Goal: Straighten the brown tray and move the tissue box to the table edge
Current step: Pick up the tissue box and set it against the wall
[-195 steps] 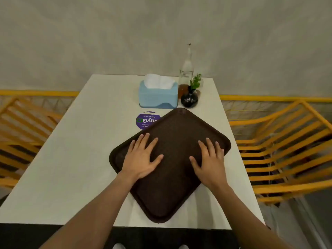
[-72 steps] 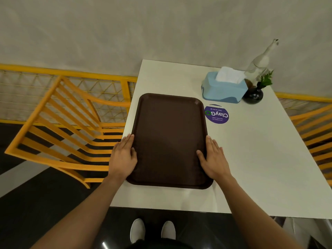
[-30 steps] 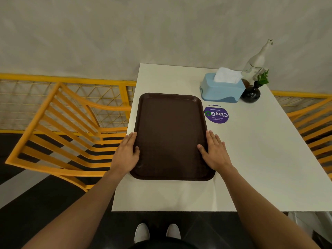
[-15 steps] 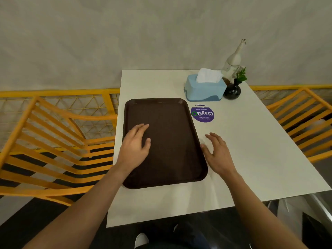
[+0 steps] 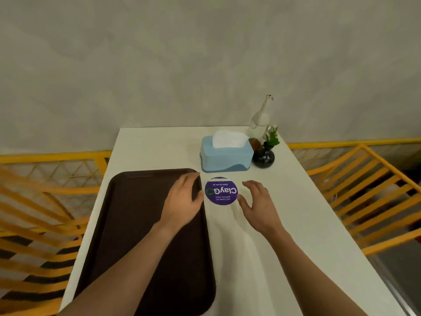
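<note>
The brown tray (image 5: pixel 136 224) lies on the left half of the white table (image 5: pixel 284 224), its long sides parallel to the table's left edge. A light blue tissue box (image 5: pixel 225 157) with a white tissue sticking out stands at the far middle-right of the table. My left hand (image 5: pixel 183 200) hovers over the tray's far right corner, fingers apart, holding nothing. My right hand (image 5: pixel 256 202) is over the bare table, fingers spread and empty. Both hands are short of the tissue box, one on each side of a purple sticker.
A round purple sticker (image 5: pixel 220 191) lies flat between my hands. A small black vase with a green sprig (image 5: pixel 264 155) and a glass bottle (image 5: pixel 260 120) stand right of the tissue box. Orange chairs (image 5: pixel 364 190) flank the table, with a grey wall behind it.
Both hands have left the tray and moved forward toward the tissue box. The tray has stayed where it was set, along the left edge. My view has shifted closer.
</note>
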